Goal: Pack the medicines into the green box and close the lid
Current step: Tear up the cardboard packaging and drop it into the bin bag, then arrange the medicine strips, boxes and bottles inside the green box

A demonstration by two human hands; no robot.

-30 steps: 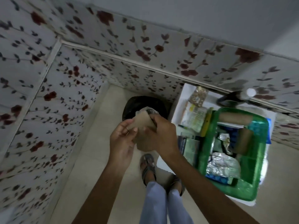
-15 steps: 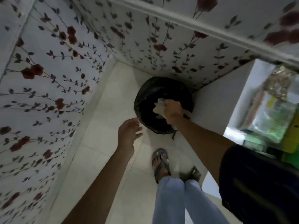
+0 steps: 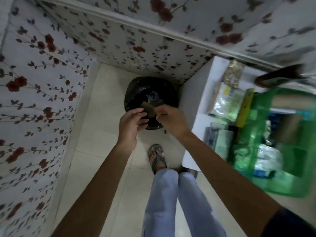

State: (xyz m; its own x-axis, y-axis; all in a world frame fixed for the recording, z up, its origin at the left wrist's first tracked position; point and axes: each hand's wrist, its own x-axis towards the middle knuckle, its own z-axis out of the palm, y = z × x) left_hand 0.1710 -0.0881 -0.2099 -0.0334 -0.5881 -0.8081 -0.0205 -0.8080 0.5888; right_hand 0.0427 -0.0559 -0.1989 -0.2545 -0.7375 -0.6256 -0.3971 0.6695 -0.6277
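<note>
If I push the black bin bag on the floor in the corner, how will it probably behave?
The black bin bag looks like thin glossy plastic with wrinkles, so it would probably dent and crumple, not slide stiffly. It stands close to the wall, so it likely cannot move far back. Its weight cannot be judged.

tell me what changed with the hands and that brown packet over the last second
Half a second ago the right hand alone reached the brown packet down into the black bin, the left hand open and apart. Now the left hand has come up to it and both hands pinch the packet above the bin. The bin and the green box on the white table stayed put.
</note>
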